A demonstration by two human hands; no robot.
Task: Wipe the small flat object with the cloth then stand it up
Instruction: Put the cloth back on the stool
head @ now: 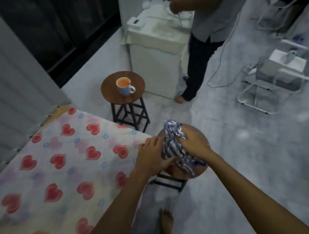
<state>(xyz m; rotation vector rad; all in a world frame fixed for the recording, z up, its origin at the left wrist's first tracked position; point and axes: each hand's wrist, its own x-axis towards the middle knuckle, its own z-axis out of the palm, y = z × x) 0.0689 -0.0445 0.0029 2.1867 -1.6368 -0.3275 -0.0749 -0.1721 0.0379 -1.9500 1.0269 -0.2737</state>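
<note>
A blue-and-white striped cloth (175,144) lies bunched on the near round wooden stool (202,169). My right hand (194,141) presses down on the cloth and grips it. My left hand (152,154) rests at the cloth's left side, fingers against the fabric, as if holding something under it. The small flat object is hidden beneath the cloth and my hands.
A second round stool (113,94) farther back carries a mug (124,87) of orange drink. A bed with a heart-print sheet (62,157) fills the left. Another person (200,43) stands by a white appliance (152,50). A white rack (273,78) and a cable are at the right.
</note>
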